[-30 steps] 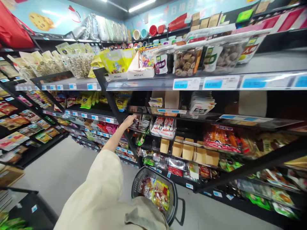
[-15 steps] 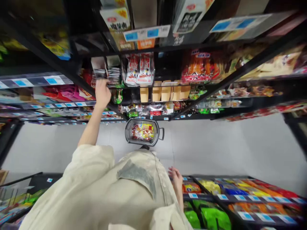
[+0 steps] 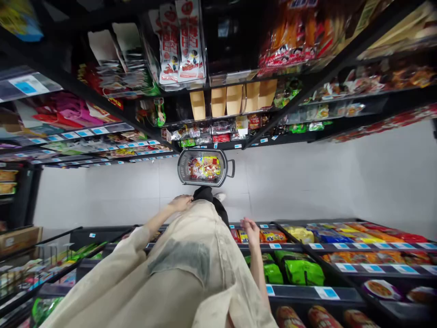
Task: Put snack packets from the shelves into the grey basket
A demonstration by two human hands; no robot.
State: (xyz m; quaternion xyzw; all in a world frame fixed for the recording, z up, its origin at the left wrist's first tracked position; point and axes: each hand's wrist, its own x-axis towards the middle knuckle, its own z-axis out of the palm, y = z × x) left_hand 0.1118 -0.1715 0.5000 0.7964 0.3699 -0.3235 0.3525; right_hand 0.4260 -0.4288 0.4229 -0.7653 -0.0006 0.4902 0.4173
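My left hand (image 3: 182,202) hangs low by the front hem of my beige shirt (image 3: 170,291), close to my black trouser leg (image 3: 204,193). Its fingers look stretched out, and nothing shows in them. On the other side of my body, my right hand (image 3: 251,228) is held with loosely bent, parted fingers and carries nothing. A grey shopping basket (image 3: 183,169) stands on the floor just past my feet, its handle (image 3: 232,168) pointing right. Inside it lie colourful snack packets (image 3: 205,167). Neither hand touches the basket.
Ahead rises a shelf with red-and-white snack packs (image 3: 190,50), stacked sachets (image 3: 112,75) and tan boxes (image 3: 235,98). Behind me runs another shelf with green bags (image 3: 303,271) and orange packets (image 3: 273,235). Grey floor (image 3: 303,177) stretches along the aisle between them.
My left hand has come off the sachets on the front shelf and dropped to my side. The view has tilted, so the front shelf appears higher. My right hand stays low.
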